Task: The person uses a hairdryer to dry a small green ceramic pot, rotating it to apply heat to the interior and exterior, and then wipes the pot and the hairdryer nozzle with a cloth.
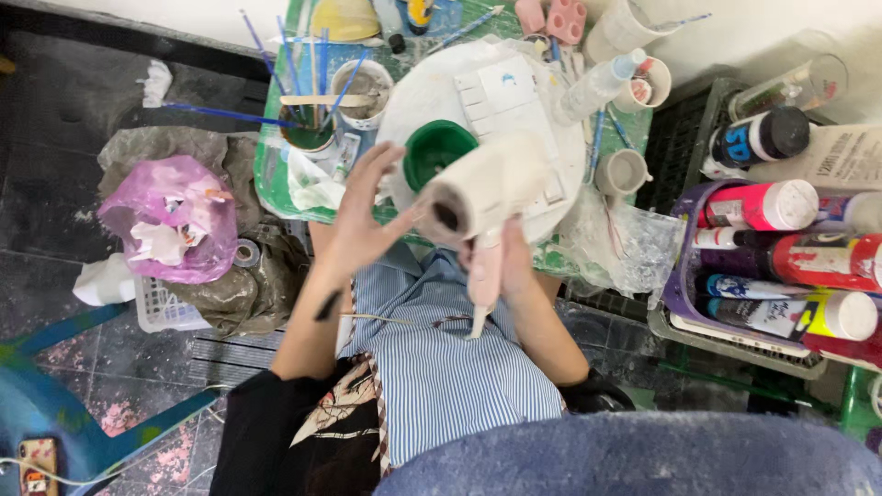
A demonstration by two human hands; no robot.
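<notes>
Over the lap, above a blue-striped apron (441, 367), the right hand (503, 262) is clenched round the pale handle of a white hair dryer (482, 188), whose dark round end faces the camera; the dryer's body lies above the near edge of a round white board (432, 92); the left hand (358, 220) is spread, fingers (375, 165) loose and apart, grasping nothing, its thumb just beside the dryer's dark end; a black mark shows on the left forearm; beyond the dryer, on the board, sit a green bowl (434, 152) and small white tiles (501, 92); left of the board stand a cup of brushes (308, 129) with blue handles and a muddy cup (363, 92); a grey cup (623, 173) stands to the right of the board; further right, a crate (680, 294) holds paint bottles (763, 204) lying on their sides; on the floor to the left, a pink bag (170, 216) of scrap paper rests by a white basket (165, 312).
</notes>
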